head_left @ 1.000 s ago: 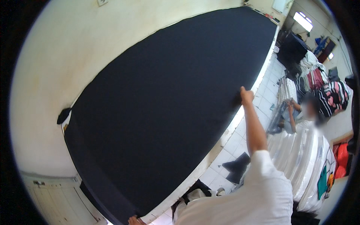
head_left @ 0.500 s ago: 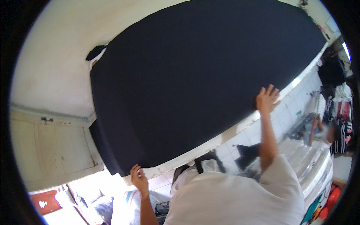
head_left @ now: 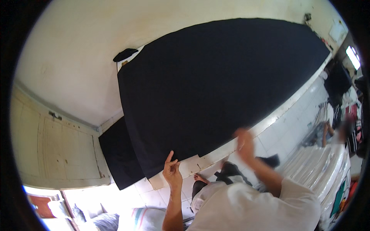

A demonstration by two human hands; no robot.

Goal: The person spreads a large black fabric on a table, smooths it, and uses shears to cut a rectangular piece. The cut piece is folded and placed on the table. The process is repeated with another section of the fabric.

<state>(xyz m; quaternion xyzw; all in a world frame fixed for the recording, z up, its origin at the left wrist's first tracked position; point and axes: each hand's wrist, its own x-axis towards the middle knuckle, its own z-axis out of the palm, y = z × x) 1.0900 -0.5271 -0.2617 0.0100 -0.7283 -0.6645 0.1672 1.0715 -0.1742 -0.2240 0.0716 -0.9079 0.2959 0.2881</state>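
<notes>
A large black cloth (head_left: 216, 88) lies spread over a long pale table (head_left: 269, 120). At its left end a lower stretch of black fabric (head_left: 120, 154) hangs beyond the table's end. My left hand (head_left: 172, 171) is at the cloth's near edge, close to the left corner. Its index finger reaches over the black fabric, and the fingers look apart. My right hand (head_left: 245, 146) is by the table's near edge, further right. Motion smears its fingers, so I cannot see whether they touch the cloth.
A small black item (head_left: 125, 54) lies at the table's far left corner, by the wall. To the left is a cream wooden door (head_left: 58, 150). Plastic-wrapped white stacks (head_left: 314, 165) stand at the right, with another person (head_left: 341, 133) beyond. A white sack (head_left: 142, 219) is at the lower left.
My right hand has left the cloth's surface and come back toward me, leftward. The view has shifted, and more black fabric shows at the table's left end. The left hand stays by the near edge.
</notes>
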